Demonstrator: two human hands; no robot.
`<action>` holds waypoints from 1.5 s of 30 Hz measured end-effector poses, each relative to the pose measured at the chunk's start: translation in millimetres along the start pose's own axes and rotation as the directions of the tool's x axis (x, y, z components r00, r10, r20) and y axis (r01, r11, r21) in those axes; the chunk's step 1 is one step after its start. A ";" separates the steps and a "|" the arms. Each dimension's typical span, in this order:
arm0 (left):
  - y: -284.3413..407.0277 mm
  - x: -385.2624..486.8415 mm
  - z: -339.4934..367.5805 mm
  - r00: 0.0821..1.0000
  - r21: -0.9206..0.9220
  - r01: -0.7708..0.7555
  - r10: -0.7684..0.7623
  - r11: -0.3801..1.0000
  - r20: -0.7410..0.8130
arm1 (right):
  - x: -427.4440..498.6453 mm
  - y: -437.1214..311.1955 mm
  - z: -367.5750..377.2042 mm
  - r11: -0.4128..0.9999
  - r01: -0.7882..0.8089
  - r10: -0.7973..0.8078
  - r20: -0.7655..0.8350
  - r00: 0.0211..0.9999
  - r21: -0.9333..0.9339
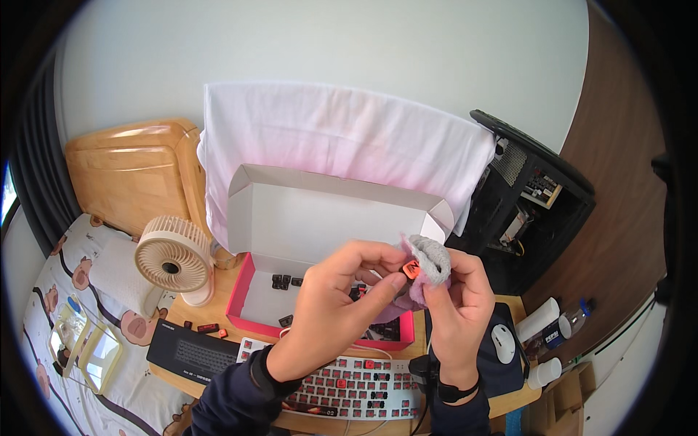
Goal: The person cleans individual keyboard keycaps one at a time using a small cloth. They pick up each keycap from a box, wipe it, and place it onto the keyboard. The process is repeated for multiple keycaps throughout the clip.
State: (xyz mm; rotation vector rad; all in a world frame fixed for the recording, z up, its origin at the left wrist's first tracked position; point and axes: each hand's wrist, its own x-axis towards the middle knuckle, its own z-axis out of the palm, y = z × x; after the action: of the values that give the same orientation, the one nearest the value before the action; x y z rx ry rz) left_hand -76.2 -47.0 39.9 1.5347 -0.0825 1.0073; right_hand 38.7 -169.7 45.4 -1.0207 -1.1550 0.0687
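Observation:
My left hand (338,300) pinches an orange keycap (411,269) with a dark mark between thumb and fingers. My right hand (461,305) grips a grey and purple fluffy cloth (431,259), bunched up against the keycap. Both hands are raised above an open pink and white cardboard box (237,294), where black keycaps (281,282) lie in groups. Below the hands is a white mechanical keyboard (360,400); most of its reddish switches are bare, and a few keycaps sit on it, among them a red one (341,383). My forearms hide part of the keyboard.
Left of the keyboard lie a black keyboard carton (188,351) and loose keycaps (208,328). A beige desk fan (172,261) stands at the left. On the right are a white mouse (503,343) on a dark pad (493,381), paper cups (540,320), a bottle (570,324) and an open computer case (534,191).

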 end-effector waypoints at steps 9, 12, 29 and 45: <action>3.9 -1.5 0.0 0.998 0.068 -0.060 0.059 0.996 0.012 | 0.4 1.7 1.5 0.999 0.045 -0.045 -0.028 0.999 -0.015; 1.0 -1.9 1.3 0.992 0.103 -0.123 0.122 0.987 0.011 | -0.1 3.3 0.2 0.998 0.055 -0.056 -0.033 0.998 -0.026; -7.2 -0.6 2.5 0.964 0.292 -0.242 0.263 0.925 -0.036 | -4.5 5.7 -3.8 0.988 0.069 -0.071 -0.013 0.997 -0.142; 0.3 -3.3 -3.3 0.973 0.268 -0.227 0.232 0.936 0.013 | -3.4 0.4 1.3 0.993 0.065 -0.068 -0.028 0.997 -0.100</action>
State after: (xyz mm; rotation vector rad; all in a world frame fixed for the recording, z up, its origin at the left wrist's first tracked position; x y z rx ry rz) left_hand -80.2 -45.9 37.7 1.7919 -0.1180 1.2582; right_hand 36.4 -170.5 42.7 -1.0663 -1.1718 -0.0576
